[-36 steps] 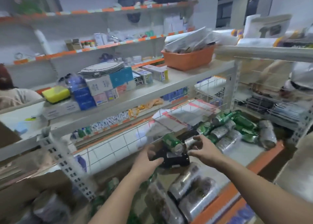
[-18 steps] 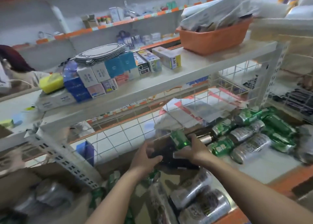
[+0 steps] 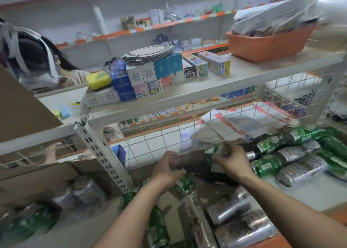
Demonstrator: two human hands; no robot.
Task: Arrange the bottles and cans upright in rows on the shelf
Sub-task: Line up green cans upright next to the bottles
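holding same load as a second ago: left hand (image 3: 167,170) curled round end of dark thing (image 3: 197,164), right hand (image 3: 233,163) fingers wrapped over green can (image 3: 216,150) on top of it. both now closer to wire grid (image 3: 150,144). nothing upright yet; cans (image 3: 293,154) right of right fingers lie flat on shelf (image 3: 309,193). heavy blur: dark thing unidentifiable, left fingertips hidden.

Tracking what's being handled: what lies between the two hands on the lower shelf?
Head view: a dark container lies on its side between them; the left hand grips one end, and the right hand curls over a green can at its other end.
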